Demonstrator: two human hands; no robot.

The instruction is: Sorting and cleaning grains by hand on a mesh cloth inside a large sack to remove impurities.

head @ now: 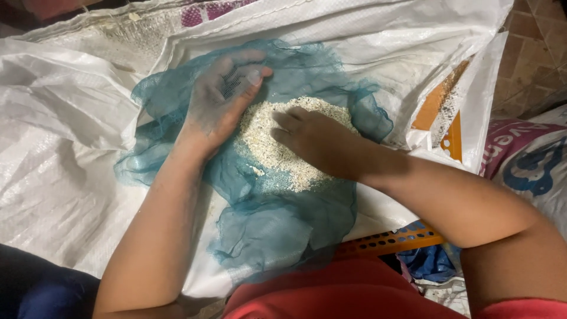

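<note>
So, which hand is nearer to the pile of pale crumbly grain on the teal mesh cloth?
Right. The right hand rests palm-down on the pile of pale crumbly grain. The left hand lies at the pile's left edge, partly under the teal mesh cloth.

Thin teal mesh cloth (277, 218) — sheer, matt, crumpled into soft folds, partly veiling the left hand (221, 100). Coarse, dry, pale granular meal (277, 150) heaped on it, gritty and dull under the right hand (316, 139). Beneath, woven plastic sacks (65, 171) — white, faintly glossy, creased. Perforated orange plastic crate rim (393, 240), smooth. Rough reddish floor tiles (534, 53).
</note>
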